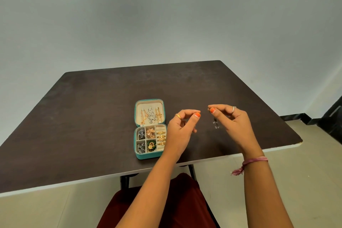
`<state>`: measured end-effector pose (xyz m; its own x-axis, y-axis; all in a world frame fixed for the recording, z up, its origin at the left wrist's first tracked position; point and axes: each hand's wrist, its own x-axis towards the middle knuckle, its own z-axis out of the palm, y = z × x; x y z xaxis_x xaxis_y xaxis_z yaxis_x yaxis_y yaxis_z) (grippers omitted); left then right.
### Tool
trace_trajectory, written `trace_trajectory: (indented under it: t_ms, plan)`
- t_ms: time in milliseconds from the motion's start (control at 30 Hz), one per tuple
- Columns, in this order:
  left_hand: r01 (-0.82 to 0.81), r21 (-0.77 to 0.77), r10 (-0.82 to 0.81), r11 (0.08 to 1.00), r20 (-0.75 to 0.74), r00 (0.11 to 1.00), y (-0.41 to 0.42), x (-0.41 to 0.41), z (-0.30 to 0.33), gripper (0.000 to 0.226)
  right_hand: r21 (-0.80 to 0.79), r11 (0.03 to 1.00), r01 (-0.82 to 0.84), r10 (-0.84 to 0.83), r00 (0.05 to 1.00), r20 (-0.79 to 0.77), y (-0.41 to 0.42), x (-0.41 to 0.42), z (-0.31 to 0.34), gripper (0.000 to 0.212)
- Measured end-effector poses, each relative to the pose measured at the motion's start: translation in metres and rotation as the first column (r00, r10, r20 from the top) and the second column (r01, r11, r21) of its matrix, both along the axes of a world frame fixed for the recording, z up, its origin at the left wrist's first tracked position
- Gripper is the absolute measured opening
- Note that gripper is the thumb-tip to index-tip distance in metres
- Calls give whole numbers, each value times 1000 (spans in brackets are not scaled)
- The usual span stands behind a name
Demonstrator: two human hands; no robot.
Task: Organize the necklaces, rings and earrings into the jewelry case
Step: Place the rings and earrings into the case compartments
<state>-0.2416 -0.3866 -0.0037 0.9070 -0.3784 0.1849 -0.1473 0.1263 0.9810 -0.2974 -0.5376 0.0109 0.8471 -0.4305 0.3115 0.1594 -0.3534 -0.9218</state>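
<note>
Both hands hovered over the bench [92, 107], at three o'clock from the open case [149, 156]. The right hand [235, 122] pinched a thin chain with a small pendant [215, 125] dangling; the left hand [182, 126] was pinched too, on what I couldn't tell. Best keep the chain taut and hang it in the lid [140, 106] at twelve o'clock.

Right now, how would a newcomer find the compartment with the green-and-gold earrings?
On the dark table lies an open teal jewelry case. In its near half, find the front middle compartment holding the green-and-gold earrings; neighbours hold silvery pieces and gold rings.
</note>
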Motion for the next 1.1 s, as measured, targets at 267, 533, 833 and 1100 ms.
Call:
trace_trajectory:
  t_ms: [267,533,833,1100]
  plan:
    - [-8,-92,-2,996,-107,994,12,0,16,13,315,949,-4,-4,1000,22,21,1,11,18]
    - [10,-158,-28,987,-109,994,24,-1,32,23,495,869,-14,34,999,-31,43,5,19,19]
    - [-102,-125,98,987,-37,995,34,2,41,19,418,899,-131,141,990,7,71,5,23,23]
    - [-62,-115,51,991,-91,995,52,10,49,19,322,912,-253,260,965,21,74,9,26,26]
